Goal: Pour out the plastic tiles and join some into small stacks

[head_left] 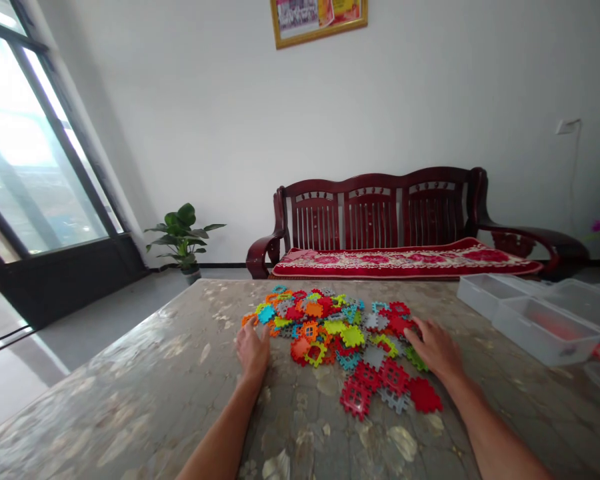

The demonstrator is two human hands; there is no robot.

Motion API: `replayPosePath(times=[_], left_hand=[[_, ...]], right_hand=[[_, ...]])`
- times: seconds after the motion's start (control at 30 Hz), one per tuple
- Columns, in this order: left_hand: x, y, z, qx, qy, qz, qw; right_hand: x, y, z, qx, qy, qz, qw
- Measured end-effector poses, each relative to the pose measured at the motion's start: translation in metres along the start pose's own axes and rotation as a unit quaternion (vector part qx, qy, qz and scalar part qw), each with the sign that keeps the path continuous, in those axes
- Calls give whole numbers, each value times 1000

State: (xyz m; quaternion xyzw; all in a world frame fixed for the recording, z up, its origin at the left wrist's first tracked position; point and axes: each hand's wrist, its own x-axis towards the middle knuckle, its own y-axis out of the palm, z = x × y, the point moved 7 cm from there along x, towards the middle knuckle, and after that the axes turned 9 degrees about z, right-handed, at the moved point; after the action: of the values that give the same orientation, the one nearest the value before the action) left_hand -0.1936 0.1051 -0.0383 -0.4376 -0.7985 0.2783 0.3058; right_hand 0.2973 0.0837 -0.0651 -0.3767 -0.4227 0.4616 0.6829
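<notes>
The one view comes from a head-worn camera, set above the near side of the table [180,373] and looking forward and down across its top. The left hand [253,347] and right hand [437,350] reach in from below, fairly near the lens. Farther off, it faces the wooden bench [370,223] and the pale wall [220,107] squarely enough (wide enough, too, to catch the glass panel [40,153] at the frame's left edge).
</notes>
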Motion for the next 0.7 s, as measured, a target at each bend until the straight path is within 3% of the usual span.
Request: replayPosePath(times=[0.1, 0.23, 0.4, 0.7], left_hand=[[-9, 0, -1, 50, -40, -26, 998], [-11, 6, -6, 103, -72, -7, 992], [-11, 13, -9, 161, -52, 31, 985], [-8, 11, -10, 135, -45, 46, 989]], right_hand=[[-3, 2, 7, -78, -7, 14, 997], [-5, 2, 10, -105, -29, 0, 994], [0, 3, 2, -60, -41, -29, 997], [4, 2, -3, 49, -82, -108, 990]])
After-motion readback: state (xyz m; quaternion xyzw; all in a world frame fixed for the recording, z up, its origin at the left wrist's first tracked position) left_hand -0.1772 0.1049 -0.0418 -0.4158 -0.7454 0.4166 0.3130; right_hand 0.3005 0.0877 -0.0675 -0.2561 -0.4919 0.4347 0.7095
